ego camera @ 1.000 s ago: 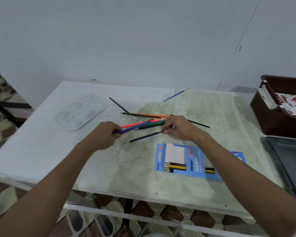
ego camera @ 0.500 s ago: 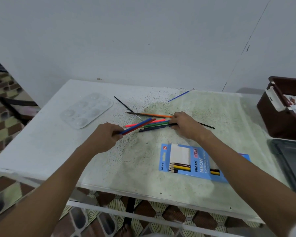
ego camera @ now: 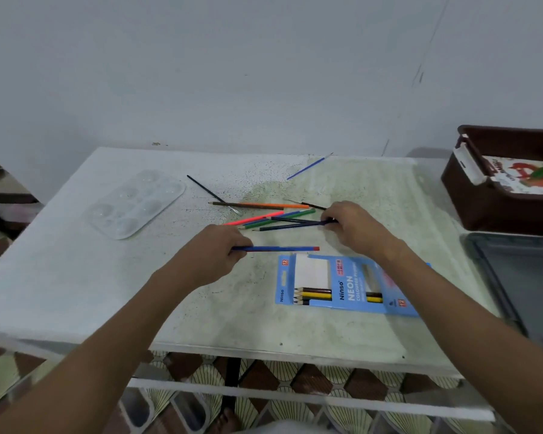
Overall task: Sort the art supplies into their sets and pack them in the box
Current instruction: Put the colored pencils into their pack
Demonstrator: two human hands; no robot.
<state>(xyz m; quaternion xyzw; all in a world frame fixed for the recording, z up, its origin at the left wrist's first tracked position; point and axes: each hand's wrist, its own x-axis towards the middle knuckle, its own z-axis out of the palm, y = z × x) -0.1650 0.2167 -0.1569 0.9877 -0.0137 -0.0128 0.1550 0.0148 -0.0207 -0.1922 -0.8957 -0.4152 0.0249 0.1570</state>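
The loose coloured pencils (ego camera: 276, 219) could be scattered or rolled across the desk (ego camera: 76, 277) if swept carelessly. A blue pencil (ego camera: 279, 248) is pinched by the left hand (ego camera: 215, 256), held level just above the pencil pack (ego camera: 345, 283). A dark pencil (ego camera: 295, 225) is pinched at its end by the right hand (ego camera: 355, 228), knuckles up.

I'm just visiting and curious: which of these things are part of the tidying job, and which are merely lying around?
Part of the job:
blue pencil in left hand
loose pencils under right hand
pencil packet
paintbrushes
palette
brown box

Just lying about:
grey tray
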